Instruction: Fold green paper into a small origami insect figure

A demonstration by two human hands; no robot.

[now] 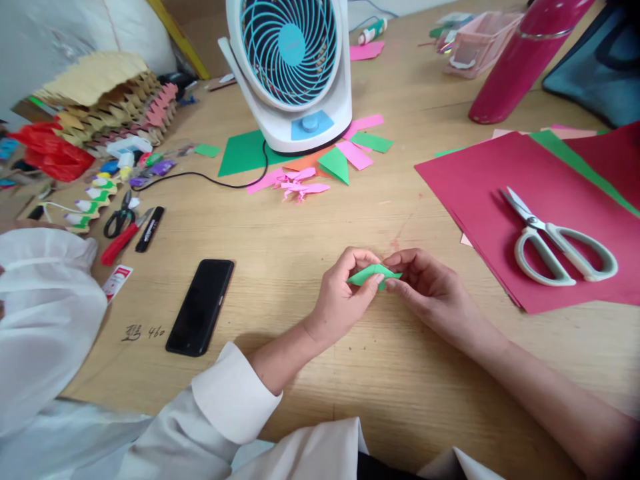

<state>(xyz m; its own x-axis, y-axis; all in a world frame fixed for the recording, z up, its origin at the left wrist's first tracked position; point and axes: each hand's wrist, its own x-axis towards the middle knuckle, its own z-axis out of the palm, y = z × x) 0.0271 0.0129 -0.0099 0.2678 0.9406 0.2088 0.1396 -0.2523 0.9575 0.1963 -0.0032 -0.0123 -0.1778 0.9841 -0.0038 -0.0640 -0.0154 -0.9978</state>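
Note:
A small piece of folded green paper [374, 272] is held up between both hands, just above the wooden table. My left hand [349, 287] pinches it with the thumb across its near face and the fingers behind. On the other side, my right hand [430, 292] grips the paper's right end between thumb and curled fingers. Part of the paper is hidden by the fingers. Farther back lie pink folded paper figures [303, 187], a green paper triangle [334, 165] and pink paper strips [356, 155].
A white and blue fan [293, 67] stands at the back. Grey-handled scissors [560, 247] rest on red paper sheets [470, 193] at right. A black phone [200, 307] lies at left, near a red knife [123, 240]. A magenta bottle [525, 63] stands back right. A person's white sleeve [45, 307] is at far left.

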